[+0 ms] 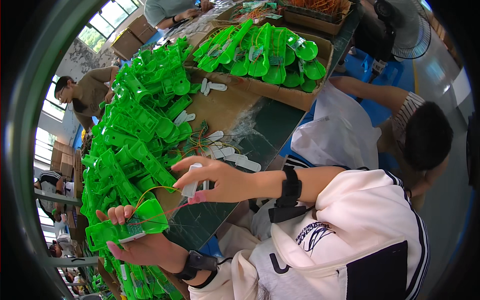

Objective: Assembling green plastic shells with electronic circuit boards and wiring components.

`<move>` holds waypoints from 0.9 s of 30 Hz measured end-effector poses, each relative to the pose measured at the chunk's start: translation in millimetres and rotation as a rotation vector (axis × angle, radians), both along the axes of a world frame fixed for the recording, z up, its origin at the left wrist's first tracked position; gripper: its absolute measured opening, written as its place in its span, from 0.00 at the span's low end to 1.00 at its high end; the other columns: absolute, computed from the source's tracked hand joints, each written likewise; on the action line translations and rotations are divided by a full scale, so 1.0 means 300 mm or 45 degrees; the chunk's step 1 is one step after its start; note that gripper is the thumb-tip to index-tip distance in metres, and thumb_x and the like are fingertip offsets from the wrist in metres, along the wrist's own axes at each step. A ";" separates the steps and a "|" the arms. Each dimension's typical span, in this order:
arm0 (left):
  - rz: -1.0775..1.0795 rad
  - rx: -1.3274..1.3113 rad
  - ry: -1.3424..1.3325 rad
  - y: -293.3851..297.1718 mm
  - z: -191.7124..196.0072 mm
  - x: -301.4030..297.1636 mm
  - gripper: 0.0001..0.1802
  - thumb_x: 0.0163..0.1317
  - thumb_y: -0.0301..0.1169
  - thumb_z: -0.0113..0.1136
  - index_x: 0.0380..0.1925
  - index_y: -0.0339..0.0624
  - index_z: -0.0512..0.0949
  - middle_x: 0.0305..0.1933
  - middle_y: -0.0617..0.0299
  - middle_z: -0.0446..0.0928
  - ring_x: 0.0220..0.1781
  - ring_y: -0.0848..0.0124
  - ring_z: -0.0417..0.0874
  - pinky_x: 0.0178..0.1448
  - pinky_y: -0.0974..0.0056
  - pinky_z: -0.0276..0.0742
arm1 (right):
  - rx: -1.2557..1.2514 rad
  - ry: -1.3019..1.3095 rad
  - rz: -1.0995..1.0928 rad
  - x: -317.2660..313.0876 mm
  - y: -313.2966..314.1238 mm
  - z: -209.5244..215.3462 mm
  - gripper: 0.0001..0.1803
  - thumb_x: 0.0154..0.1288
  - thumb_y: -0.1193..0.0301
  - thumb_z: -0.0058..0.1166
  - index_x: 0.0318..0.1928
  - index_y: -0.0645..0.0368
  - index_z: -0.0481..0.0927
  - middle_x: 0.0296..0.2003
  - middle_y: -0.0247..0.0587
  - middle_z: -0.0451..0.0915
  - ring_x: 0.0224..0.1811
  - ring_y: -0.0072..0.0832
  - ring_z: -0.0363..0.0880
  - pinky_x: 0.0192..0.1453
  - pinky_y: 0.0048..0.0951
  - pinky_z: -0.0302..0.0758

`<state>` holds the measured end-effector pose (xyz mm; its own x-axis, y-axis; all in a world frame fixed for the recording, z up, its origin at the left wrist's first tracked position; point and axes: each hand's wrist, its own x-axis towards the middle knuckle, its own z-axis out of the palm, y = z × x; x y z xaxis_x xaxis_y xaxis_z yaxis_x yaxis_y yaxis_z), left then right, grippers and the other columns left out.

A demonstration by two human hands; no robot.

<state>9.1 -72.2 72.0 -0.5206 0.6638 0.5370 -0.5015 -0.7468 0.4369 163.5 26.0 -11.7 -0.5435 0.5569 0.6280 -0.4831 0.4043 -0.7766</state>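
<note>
My left hand (145, 245), palm up, is closed around a green plastic shell (152, 216) with a small circuit board (134, 228) in it. A yellow and a red wire run from the board toward my right hand (220, 182). Between its fingers and thumb, my right hand pinches a small white plastic piece (191, 181), raised above the table edge. The red wire passes close to that thumb; whether it is gripped too, I cannot tell. Beyond my right hand lie several loose white strips (222, 152) and a tangle of wired boards (197, 142).
Green shells (135, 125) form a tall heap along the table's left side. A cardboard box (295, 100) at the far end holds wired green shells (265, 55). People sit on both sides; beside the right one hangs a white plastic bag (337, 132). A fan (410, 30) stands far right.
</note>
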 end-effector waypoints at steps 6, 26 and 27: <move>-0.158 -0.068 -0.045 0.049 -0.078 -0.077 0.24 0.61 0.37 0.45 0.52 0.32 0.59 0.39 0.57 0.60 0.42 0.66 0.63 0.55 0.60 0.60 | -0.074 0.102 0.005 0.050 0.090 0.016 0.14 0.51 0.79 0.59 0.41 0.59 0.78 0.37 0.40 0.75 0.39 0.24 0.75 0.41 0.21 0.73; -0.217 -0.738 0.363 0.342 -0.282 -0.087 0.33 0.57 0.50 0.42 0.55 0.36 0.59 0.48 0.51 0.69 0.38 0.68 0.76 0.31 0.69 0.75 | -0.543 -0.037 0.475 -0.173 0.385 0.081 0.18 0.61 0.69 0.50 0.48 0.69 0.72 0.51 0.44 0.67 0.47 0.25 0.72 0.52 0.27 0.69; -0.244 -0.733 0.408 0.345 -0.280 -0.085 0.34 0.55 0.49 0.43 0.55 0.36 0.58 0.48 0.51 0.68 0.38 0.67 0.76 0.31 0.68 0.75 | -0.543 -0.071 0.442 -0.173 0.386 0.081 0.17 0.62 0.69 0.50 0.47 0.69 0.72 0.50 0.43 0.69 0.46 0.26 0.73 0.52 0.28 0.70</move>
<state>-16.4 31.2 -11.9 -0.2398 0.9542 0.1791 -0.3811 -0.2622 0.8866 111.7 141.9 12.7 -0.7663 0.5382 0.3509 -0.4856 -0.1275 -0.8649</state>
